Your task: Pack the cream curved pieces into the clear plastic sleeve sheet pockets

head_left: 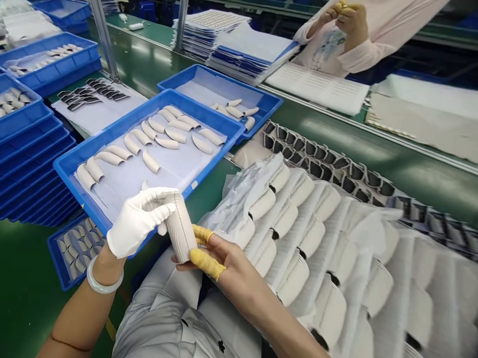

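Note:
Between my hands is a ribbed cream casing, tilted, with a thin dark seam line along its length. My left hand, in a white glove, is closed around its upper end. My right hand, with yellow finger covers, grips the lower end between thumb and fingers. Just beyond them, a blue tray lined with white sheet holds several loose curved cream shells. At my right, rows of similar cream casings with dark ends lie between strips of white wrapping.
Blue trays are stacked at the left, and a low tray holds more shells. Another shell tray sits behind. Dark parts line the green bench. Across it, a person's hands work near stacked sheets.

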Demonstrator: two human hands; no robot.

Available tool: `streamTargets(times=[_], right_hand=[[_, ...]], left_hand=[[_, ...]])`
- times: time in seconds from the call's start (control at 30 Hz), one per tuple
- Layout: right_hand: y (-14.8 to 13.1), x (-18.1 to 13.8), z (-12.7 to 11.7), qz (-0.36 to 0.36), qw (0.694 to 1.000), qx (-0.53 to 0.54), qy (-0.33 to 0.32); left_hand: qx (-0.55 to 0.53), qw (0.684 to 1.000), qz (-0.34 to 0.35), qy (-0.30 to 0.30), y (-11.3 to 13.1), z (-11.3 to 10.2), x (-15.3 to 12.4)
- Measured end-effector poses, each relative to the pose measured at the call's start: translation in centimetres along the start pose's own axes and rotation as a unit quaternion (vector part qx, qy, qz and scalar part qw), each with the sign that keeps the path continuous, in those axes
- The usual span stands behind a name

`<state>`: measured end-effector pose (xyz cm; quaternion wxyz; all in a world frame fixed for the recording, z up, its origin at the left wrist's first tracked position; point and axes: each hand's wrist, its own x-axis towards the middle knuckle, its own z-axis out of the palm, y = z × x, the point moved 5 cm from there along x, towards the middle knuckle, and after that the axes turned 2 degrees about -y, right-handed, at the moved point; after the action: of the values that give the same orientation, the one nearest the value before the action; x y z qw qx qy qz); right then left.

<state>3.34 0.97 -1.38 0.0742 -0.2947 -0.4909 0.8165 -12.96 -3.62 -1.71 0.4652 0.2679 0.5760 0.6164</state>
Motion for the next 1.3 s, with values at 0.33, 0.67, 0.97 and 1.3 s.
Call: streamTargets(times=[0.33,0.67,0.97,1.3], right_hand=[[1.6,-2.6,0.4,0.012,0.998,0.055,0.029],[1.2,-4.7,0.6,-0.011,0.992,0.125,0.021],[0.5,-6.5,0.7,-0.014,0.984,0.176,0.041],[0.7,-6.1,0.6,-0.027,0.99,0.13,0.043]], left_hand=[[0.238,0.958,0.148,0.064,2.8,3.6,-2.0],[0.24,0.957,0.163,0.008,4.2,5.1,-3.2],[0.272,0.955,0.11,-0.037,3.6,5.9,-4.5],[0.344,0.899,0.267,0.049,6.3,7.1,-4.3]])
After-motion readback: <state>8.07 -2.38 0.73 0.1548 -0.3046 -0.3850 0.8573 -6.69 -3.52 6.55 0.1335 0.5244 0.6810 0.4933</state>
